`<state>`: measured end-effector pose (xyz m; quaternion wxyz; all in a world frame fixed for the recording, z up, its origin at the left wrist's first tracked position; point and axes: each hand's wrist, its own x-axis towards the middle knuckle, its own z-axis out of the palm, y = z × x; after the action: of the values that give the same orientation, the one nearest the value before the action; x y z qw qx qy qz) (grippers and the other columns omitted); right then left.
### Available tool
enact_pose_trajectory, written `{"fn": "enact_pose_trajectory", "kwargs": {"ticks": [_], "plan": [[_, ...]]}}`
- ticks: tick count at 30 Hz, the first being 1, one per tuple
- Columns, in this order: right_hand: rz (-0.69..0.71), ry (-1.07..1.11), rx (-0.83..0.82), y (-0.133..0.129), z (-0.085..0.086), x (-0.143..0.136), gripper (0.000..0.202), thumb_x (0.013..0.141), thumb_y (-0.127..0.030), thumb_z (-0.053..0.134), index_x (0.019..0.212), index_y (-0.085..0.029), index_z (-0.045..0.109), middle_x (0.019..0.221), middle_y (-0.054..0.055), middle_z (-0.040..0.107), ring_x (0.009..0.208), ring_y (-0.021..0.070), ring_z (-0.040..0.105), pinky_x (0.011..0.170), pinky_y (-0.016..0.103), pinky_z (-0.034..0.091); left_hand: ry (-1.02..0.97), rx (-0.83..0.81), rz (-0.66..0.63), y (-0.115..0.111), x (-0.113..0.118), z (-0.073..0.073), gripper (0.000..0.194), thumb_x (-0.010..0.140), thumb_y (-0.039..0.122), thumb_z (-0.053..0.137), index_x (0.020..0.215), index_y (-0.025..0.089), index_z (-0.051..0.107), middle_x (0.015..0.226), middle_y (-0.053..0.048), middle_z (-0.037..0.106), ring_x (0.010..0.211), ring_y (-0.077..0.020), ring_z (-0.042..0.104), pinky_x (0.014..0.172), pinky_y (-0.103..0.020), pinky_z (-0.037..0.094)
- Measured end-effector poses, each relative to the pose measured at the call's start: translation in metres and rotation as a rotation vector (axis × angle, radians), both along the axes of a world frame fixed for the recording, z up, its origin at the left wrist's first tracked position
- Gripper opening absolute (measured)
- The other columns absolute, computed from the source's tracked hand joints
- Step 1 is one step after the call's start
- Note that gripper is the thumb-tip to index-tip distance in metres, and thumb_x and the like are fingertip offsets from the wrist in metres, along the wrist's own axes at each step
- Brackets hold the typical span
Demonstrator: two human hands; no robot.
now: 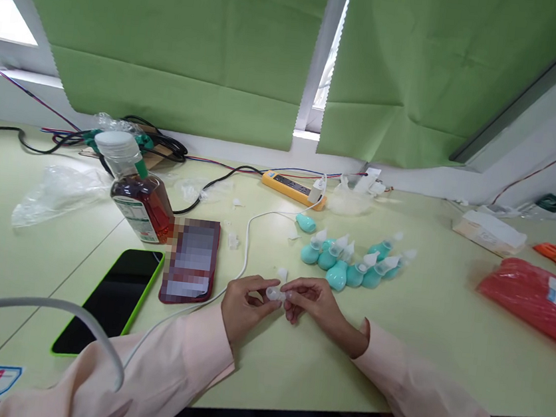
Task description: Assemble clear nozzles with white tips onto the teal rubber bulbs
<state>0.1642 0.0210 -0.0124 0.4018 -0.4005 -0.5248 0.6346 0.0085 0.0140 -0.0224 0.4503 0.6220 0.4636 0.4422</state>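
Between my two hands, just above the table near its front edge, is a small translucent plastic nozzle (275, 294). My left hand (249, 304) pinches it from the left with thumb and fingers. From the right, the fingertips of my right hand (315, 302) close on its other end. A small white plastic piece (282, 274) lies just beyond my fingers. Several turquoise squeeze bulbs (336, 275), most with clear pointed tips, stand or lie grouped beyond my right hand. One bare turquoise bulb (305, 223) lies apart, farther back.
Left of my hands lie a phone in a red case (191, 262) and a black phone with a green edge (112, 297). A bottle of dark liquid (141, 203) stands behind. A white cable (246, 245) runs to a yellow power strip (293, 189). Red plastic packaging (532, 294) lies right.
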Motion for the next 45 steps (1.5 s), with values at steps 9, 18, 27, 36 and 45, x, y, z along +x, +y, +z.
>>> {"fn": "enact_pose_trajectory", "kwargs": {"ticks": [9,18,27,36,45], "plan": [[0.146,0.12,-0.24,0.006,-0.006,0.005,0.021,0.065,-0.021,0.063,0.083,-0.013,0.058,0.04,-0.006,0.051,0.028,0.0035,0.042,0.028,0.013,0.034,-0.216,0.008,-0.057,-0.003,-0.001,0.005,0.025,0.059,0.018,0.064,0.084,0.014,0.064,0.069,-0.003,0.057,0.057,-0.0113,0.055,0.048,-0.022,0.049],[0.341,0.208,-0.349,0.006,-0.005,0.004,0.021,0.072,-0.028,0.055,0.08,-0.008,0.056,0.063,0.006,0.064,0.043,0.0123,0.058,0.039,0.023,0.048,-0.097,0.092,-0.014,-0.004,-0.002,0.011,0.02,0.06,0.017,0.063,0.079,0.014,0.066,0.069,-0.005,0.059,0.063,-0.0139,0.057,0.05,-0.021,0.049],[0.288,0.309,-0.363,0.004,-0.008,0.003,0.03,0.075,-0.033,0.051,0.067,-0.006,0.059,0.057,0.007,0.064,0.039,0.0133,0.057,0.039,0.025,0.048,-0.163,-0.008,0.024,-0.007,0.001,0.014,0.023,0.059,0.021,0.065,0.08,0.013,0.065,0.069,-0.004,0.061,0.056,-0.012,0.056,0.049,-0.021,0.048],[0.267,0.325,-0.364,0.004,-0.008,0.003,0.025,0.073,-0.027,0.053,0.065,-0.005,0.06,0.056,0.007,0.064,0.039,0.013,0.057,0.04,0.025,0.049,-0.122,-0.028,0.051,-0.008,0.001,0.015,0.026,0.058,0.025,0.066,0.08,0.011,0.065,0.064,-0.004,0.06,0.051,-0.0114,0.055,0.047,-0.022,0.047],[0.285,0.319,-0.338,0.003,-0.006,0.004,0.026,0.07,-0.031,0.055,0.071,-0.005,0.06,0.062,0.006,0.062,0.045,0.012,0.056,0.045,0.029,0.051,-0.062,0.117,0.031,-0.01,0.001,0.02,0.02,0.061,0.021,0.063,0.079,0.013,0.064,0.07,-0.005,0.063,0.066,-0.0152,0.059,0.054,-0.023,0.051]]}}
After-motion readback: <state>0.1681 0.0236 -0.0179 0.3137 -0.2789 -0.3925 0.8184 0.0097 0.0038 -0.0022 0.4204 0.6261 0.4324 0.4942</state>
